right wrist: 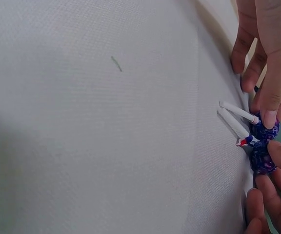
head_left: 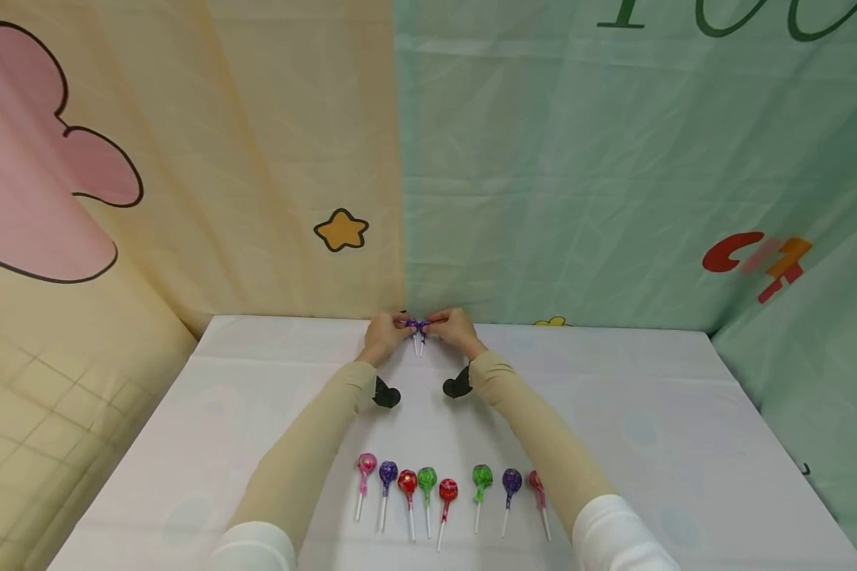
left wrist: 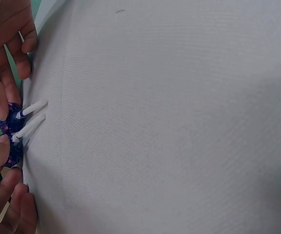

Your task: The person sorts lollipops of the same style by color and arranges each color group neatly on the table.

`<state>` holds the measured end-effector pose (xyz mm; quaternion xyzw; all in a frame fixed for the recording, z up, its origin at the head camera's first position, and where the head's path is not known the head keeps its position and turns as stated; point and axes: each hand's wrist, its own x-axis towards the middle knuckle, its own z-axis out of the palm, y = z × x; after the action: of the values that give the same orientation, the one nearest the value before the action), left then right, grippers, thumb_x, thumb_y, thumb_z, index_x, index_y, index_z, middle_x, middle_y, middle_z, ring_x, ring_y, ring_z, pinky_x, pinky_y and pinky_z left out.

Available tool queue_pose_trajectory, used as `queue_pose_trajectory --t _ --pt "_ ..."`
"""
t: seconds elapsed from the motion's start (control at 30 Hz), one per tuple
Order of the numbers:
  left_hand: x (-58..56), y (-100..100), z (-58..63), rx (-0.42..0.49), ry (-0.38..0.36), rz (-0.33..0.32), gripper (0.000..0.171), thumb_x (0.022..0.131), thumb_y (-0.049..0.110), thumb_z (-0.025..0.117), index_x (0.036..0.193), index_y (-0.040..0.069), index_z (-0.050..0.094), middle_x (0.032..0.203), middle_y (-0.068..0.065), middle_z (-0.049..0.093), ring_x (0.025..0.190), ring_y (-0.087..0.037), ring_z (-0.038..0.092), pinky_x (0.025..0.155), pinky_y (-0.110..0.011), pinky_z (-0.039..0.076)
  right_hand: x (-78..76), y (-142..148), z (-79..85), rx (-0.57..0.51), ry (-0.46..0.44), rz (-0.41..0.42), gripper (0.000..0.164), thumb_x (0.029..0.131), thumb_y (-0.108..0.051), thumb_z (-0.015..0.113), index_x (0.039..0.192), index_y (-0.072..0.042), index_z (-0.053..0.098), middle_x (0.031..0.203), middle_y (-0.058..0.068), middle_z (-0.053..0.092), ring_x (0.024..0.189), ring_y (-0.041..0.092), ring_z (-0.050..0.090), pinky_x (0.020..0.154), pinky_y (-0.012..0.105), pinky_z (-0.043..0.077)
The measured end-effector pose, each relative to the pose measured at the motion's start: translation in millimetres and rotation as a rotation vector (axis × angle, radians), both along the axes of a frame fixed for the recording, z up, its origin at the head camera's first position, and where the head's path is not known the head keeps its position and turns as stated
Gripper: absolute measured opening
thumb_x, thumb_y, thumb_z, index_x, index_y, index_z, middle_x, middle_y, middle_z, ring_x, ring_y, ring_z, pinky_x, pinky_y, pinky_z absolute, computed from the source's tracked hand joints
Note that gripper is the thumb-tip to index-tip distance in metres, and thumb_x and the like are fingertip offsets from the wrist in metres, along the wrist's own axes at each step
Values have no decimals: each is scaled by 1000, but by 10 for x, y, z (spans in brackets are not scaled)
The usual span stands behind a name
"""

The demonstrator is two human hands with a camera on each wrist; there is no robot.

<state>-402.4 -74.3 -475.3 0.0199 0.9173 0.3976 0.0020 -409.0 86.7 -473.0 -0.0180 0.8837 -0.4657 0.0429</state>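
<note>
At the table's far edge, my left hand point(head_left: 384, 337) pinches the wrapped head of a purple lollipop point(right wrist: 270, 130) between thumb and fingers. My right hand point(head_left: 457, 331) pinches a second purple lollipop point(right wrist: 261, 161) the same way. The two heads are side by side and appear to touch. Their white sticks point back toward me, nearly parallel. In the left wrist view, the left hand's lollipop point(left wrist: 14, 155) is the lower one and the right hand's lollipop point(left wrist: 11, 124) the upper. Fingertips cover part of both wrappers.
Nearer me on the white table point(head_left: 600, 492) lies a row of lollipops: a pink one point(head_left: 367, 464), a purple one point(head_left: 389, 473), a red one point(head_left: 408, 481), a green one point(head_left: 427, 478) and others. The rightmost lollipop point(head_left: 537, 481) lies beside my right forearm. A curtain point(head_left: 543, 159) hangs behind the table.
</note>
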Motion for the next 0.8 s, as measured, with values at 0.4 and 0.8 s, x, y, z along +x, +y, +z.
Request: queue_pose_trajectory --t 0.4,0.8 --pt "27 22 29 18 2 2 30 87 14 71 114 3 69 104 -15 71 96 -25 65 82 -34 49 21 9 22 87 -8 10 27 86 -23 71 107 -6 73 101 11 74 66 8 57 58 17 42" --pt "44 10 21 6 -3 1 32 87 17 71 115 2 68 104 -15 71 100 -26 65 88 -38 49 45 20 29 78 -9 15 28 85 -25 72 105 -6 74 97 10 74 61 6 54 56 17 40"
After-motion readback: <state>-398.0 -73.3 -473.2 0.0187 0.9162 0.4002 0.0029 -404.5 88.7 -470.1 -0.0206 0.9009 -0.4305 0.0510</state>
